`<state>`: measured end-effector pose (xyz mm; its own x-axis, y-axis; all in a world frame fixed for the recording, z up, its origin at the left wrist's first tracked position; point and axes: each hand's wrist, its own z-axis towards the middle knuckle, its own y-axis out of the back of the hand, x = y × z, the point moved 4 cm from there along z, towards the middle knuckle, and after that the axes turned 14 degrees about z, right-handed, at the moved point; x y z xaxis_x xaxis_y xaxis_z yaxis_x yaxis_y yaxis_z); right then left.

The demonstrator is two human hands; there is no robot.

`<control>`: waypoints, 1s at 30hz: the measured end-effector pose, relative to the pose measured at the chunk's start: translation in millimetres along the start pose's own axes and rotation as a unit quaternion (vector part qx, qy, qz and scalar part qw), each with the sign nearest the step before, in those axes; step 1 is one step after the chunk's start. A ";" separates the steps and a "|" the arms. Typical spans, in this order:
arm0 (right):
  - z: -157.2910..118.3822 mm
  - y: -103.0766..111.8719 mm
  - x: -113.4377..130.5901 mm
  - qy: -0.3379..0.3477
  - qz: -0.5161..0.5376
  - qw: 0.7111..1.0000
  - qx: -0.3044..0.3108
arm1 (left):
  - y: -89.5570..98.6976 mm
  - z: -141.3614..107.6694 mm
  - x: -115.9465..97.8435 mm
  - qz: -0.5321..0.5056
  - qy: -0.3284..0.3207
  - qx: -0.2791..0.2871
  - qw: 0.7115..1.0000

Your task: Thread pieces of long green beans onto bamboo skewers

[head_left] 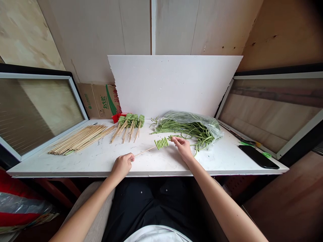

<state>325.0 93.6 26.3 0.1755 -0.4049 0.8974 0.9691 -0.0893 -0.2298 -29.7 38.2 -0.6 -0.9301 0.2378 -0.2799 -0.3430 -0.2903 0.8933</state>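
Observation:
My left hand is closed around the lower end of a thin wooden skewer, which slants up to the right above the front of the table. Several folds or pieces of green long bean sit side by side near the skewer's tip. My right hand is just right of them, thumb and fingers pinched on what looks like a green bean end, partly hidden by the fingers. Behind it, a pile of long green beans spills from a clear plastic bag.
Loose skewers lie spread at left. Filled bean skewers are stacked at the back, by a cardboard box. A black phone and scissors lie at right. A white board stands behind the white table.

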 end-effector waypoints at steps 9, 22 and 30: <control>4.3 2.5 -11.9 -0.055 0.086 0.995 0.007 | 1.0 -0.9 -0.2 -0.022 0.001 -0.022 1.000; -3.5 -3.1 -1.7 -0.137 0.130 0.982 0.004 | 1.5 -0.6 -0.5 -0.012 -0.014 -0.014 1.000; 1.7 1.5 -5.7 -0.087 0.064 0.994 -0.008 | -1.1 -0.6 0.7 0.001 -0.020 -0.010 1.000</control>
<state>325.8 97.4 21.5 0.3262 -0.2504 0.9115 0.9342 -0.0621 -0.3514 -30.0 38.2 -2.0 -0.9246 0.2743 -0.2641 -0.3449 -0.3092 0.8863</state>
